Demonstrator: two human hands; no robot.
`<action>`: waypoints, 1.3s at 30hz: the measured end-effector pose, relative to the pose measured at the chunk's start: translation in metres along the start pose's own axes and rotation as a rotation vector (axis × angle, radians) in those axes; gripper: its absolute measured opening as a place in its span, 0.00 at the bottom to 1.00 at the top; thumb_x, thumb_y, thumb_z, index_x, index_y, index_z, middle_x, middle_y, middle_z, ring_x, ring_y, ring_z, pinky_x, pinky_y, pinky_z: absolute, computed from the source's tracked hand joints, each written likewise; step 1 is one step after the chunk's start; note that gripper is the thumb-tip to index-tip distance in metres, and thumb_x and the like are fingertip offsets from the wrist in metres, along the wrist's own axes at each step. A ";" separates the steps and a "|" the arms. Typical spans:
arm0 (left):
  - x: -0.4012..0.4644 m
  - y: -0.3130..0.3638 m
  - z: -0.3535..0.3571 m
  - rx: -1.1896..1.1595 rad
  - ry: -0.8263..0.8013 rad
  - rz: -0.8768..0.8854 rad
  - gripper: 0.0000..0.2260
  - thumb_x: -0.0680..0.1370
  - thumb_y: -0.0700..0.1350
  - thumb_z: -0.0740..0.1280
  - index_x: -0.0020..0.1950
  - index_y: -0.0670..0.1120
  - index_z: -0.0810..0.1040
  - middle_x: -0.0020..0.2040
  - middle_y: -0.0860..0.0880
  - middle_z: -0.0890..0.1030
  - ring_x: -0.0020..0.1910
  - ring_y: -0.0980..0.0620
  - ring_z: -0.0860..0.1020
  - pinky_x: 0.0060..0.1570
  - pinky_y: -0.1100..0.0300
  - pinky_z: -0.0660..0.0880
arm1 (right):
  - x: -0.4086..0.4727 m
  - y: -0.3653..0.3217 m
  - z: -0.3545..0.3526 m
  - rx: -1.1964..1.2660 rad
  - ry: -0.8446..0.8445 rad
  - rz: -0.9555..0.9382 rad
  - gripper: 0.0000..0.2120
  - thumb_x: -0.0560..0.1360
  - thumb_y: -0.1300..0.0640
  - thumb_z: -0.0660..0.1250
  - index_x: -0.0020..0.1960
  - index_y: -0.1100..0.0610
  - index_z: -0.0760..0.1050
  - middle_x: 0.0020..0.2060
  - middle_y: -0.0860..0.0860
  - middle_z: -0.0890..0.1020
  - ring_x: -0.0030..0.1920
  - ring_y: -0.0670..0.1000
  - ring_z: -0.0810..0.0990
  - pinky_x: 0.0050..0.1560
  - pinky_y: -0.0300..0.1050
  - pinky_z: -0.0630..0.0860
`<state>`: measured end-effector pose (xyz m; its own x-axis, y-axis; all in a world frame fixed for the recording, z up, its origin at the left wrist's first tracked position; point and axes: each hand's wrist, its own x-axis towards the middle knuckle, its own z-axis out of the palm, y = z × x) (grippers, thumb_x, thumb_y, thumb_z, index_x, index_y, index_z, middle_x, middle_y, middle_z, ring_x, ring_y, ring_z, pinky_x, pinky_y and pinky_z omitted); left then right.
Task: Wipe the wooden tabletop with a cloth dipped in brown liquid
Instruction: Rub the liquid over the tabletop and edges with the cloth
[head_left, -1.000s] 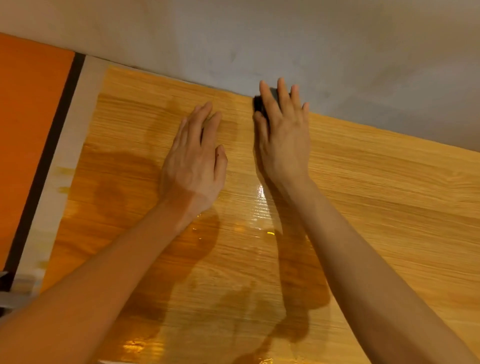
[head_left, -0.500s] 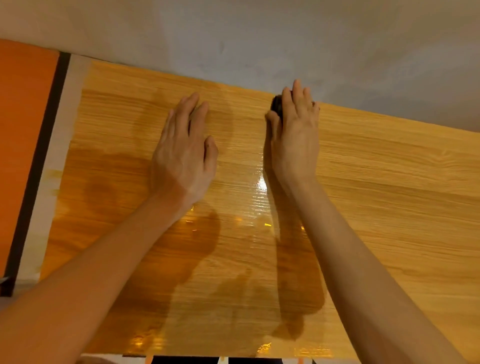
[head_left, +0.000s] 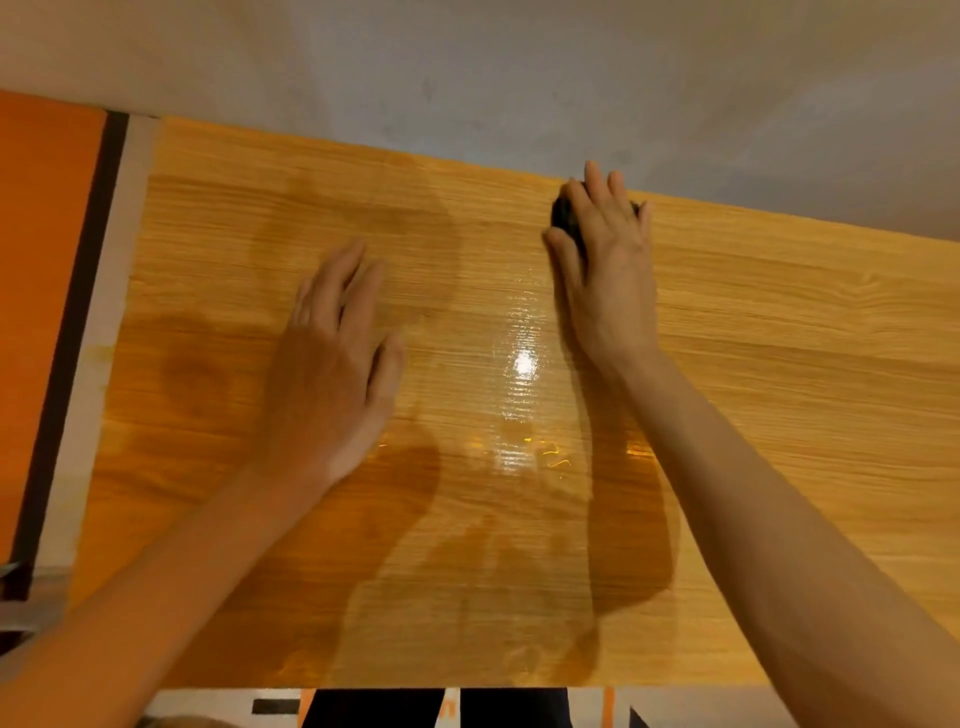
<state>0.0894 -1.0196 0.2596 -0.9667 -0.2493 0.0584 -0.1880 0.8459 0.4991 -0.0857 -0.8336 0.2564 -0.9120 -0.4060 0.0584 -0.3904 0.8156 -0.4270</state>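
Head cam, looking down on wooden tabletop (head_left: 779, 364), pale orange-brown grain running L–R. Far edge of top meets grey wall (head_left: 519, 67).

R hand (head_left: 608, 270): palm down at far edge of top, fingers curled over a dark cloth (head_left: 563, 215), pressing it onto the wood. Only a small dark bit of cloth shows, at thumb side & between fingertips; rest hidden under hand. Cloth sits right at far edge, touching wood.

L hand (head_left: 332, 374): flat, palm down, fingers together & extended, thumb out to side; holds nothing. Well apart from R hand, nearer the viewer. Slightly blurred; cannot tell if palm fully rests on wood.

Wet glossy strip (head_left: 522, 374) between the two hands w/ bright lamp glare; finish looks darker on L & centre of top than on R side.

L of top: pale strip (head_left: 104, 322), then black band (head_left: 78, 322), then orange panel (head_left: 36, 291)
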 end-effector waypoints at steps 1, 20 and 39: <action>-0.017 0.002 -0.002 0.002 -0.019 -0.005 0.24 0.83 0.45 0.59 0.77 0.37 0.64 0.78 0.37 0.63 0.78 0.40 0.61 0.74 0.37 0.62 | -0.001 0.000 0.000 -0.001 0.012 -0.005 0.22 0.82 0.51 0.57 0.74 0.58 0.66 0.76 0.55 0.62 0.78 0.56 0.55 0.76 0.52 0.44; -0.049 -0.001 0.006 0.094 -0.011 0.023 0.25 0.84 0.47 0.55 0.79 0.37 0.60 0.80 0.38 0.59 0.80 0.42 0.56 0.80 0.47 0.51 | -0.094 -0.010 -0.011 0.039 0.137 0.382 0.25 0.81 0.52 0.55 0.75 0.61 0.63 0.76 0.57 0.61 0.77 0.58 0.55 0.77 0.55 0.46; -0.047 -0.001 0.007 0.140 -0.035 -0.014 0.26 0.84 0.50 0.53 0.81 0.40 0.59 0.81 0.42 0.58 0.81 0.45 0.56 0.81 0.52 0.49 | -0.160 -0.112 0.029 0.027 -0.009 0.071 0.22 0.84 0.52 0.50 0.75 0.59 0.64 0.76 0.54 0.62 0.78 0.54 0.54 0.78 0.55 0.48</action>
<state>0.1340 -1.0055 0.2501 -0.9689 -0.2467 0.0208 -0.2213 0.9008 0.3737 0.1079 -0.8715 0.2685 -0.9359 -0.3518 0.0189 -0.3215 0.8308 -0.4543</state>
